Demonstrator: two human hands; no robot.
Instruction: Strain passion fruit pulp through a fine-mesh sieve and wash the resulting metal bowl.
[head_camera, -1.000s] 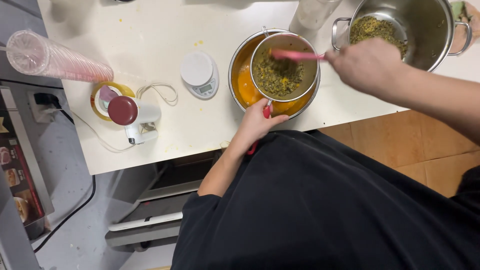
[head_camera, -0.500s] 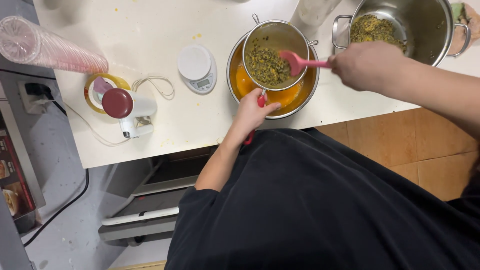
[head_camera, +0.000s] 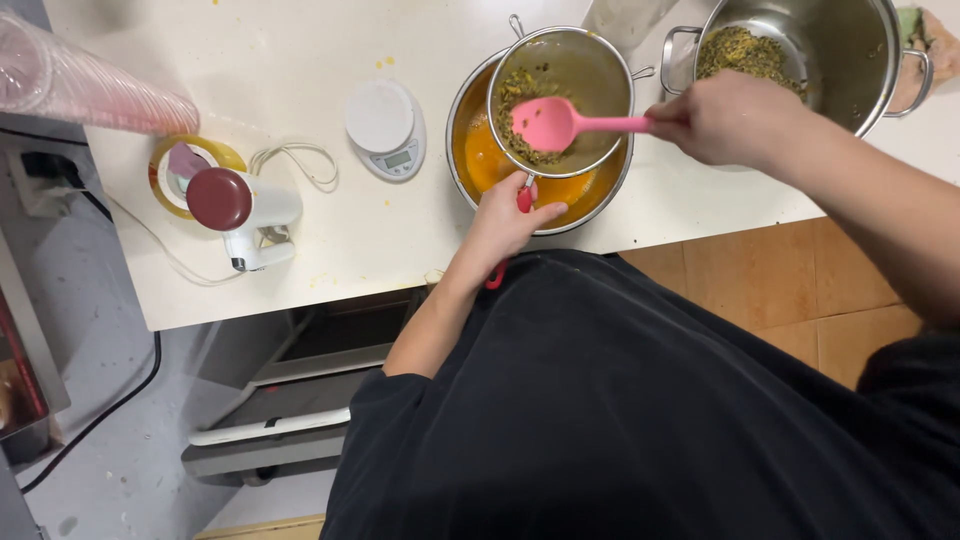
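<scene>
Right hand (head_camera: 735, 120) closed on pink spatula (head_camera: 560, 122) — left hand (head_camera: 505, 222) gripping sieve (head_camera: 565, 95) handle

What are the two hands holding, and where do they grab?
The left hand grips the strainer by its red handle. The right hand holds the pink spatula by its handle end.

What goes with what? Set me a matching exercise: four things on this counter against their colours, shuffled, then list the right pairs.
Things:
1. spatula in the right hand
2. kitchen scale
3. liquid in the bowl under the strainer
4. strainer handle in the left hand

Colours:
A. orange
B. red
C. pink
D. white

Pairs: 1-C, 2-D, 3-A, 4-B
</scene>
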